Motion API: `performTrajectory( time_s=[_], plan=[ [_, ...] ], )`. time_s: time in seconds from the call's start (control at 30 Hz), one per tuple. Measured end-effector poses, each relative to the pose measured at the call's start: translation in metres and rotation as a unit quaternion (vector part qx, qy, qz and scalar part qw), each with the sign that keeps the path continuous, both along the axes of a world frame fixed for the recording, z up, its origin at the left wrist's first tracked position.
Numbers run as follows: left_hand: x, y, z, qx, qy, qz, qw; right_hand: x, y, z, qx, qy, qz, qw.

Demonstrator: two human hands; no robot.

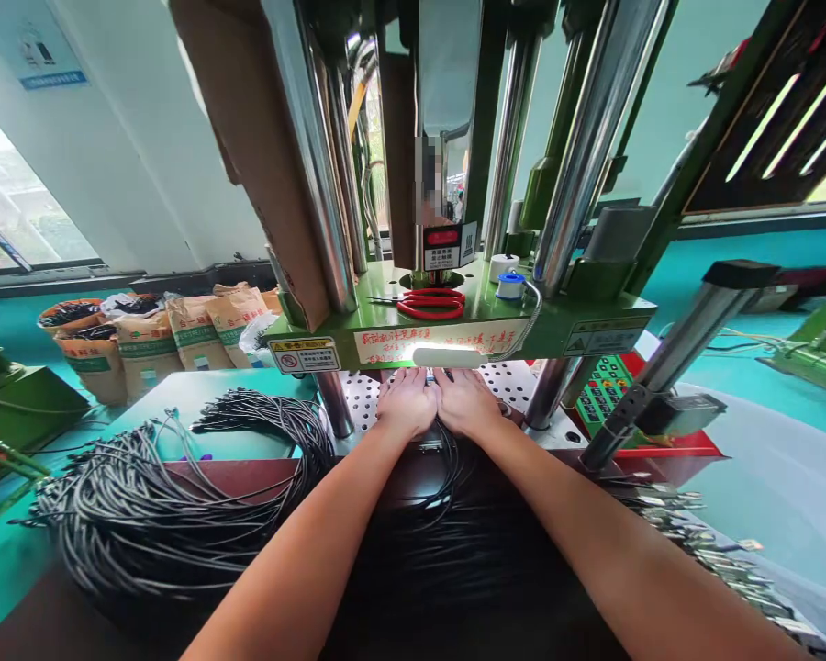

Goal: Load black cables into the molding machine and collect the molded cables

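Lg green press (pixel 378 285) up front. Tabletop (pixel 179 386) on L w/ big black cable heap (pixel 158 487). Perforated metal plate (pixel 364 395) under press. L hand (pixel 407 404) & R hand (pixel 466 402) side by side at plate; grip: can't tell if closed, fingertips partly hidden. Few thin blk leads (pixel 452 459) run from btwn hands twd wearer. Red-handled snips (pixel 432 303) atop press; blue-white spool (pixel 510 285) to R.

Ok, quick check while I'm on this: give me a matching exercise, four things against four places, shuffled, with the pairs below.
1. Red-handled scissors
2. Large black cable bundle
3. Brown paper sacks
4. Left hand

A. Beside the right hand, over the perforated metal plate
B. On top of the green press plate
C. Along the wall
D. Heaped left of the left forearm

Pairs: 1-B, 2-D, 3-C, 4-A
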State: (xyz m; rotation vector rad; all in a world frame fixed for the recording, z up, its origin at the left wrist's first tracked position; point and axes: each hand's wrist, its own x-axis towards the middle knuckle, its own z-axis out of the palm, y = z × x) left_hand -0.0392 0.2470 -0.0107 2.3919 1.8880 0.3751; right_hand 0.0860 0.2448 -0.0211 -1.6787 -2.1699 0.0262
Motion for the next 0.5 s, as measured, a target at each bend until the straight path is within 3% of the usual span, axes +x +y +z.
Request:
performTrajectory(
  time_s=[0.17,0.27,0.43,0.5],
  plan=[
    [-0.005,-0.005,0.019,-0.001,-0.021,-0.012,1.0,0.0,0.0,0.018,-0.009,0.061,0.009,0.998],
    [-0.013,-0.029,0.034,0.035,-0.037,-0.031,0.998,-0.006,0.001,0.029,-0.016,0.142,0.003,0.99],
    [-0.018,-0.117,0.058,0.046,-0.069,-0.107,0.991,-0.03,0.012,0.054,-0.06,0.303,0.061,0.949],
    [-0.019,-0.161,0.067,-0.043,-0.184,-0.164,0.968,-0.034,0.015,0.066,-0.086,0.357,0.089,0.926]
  ],
)
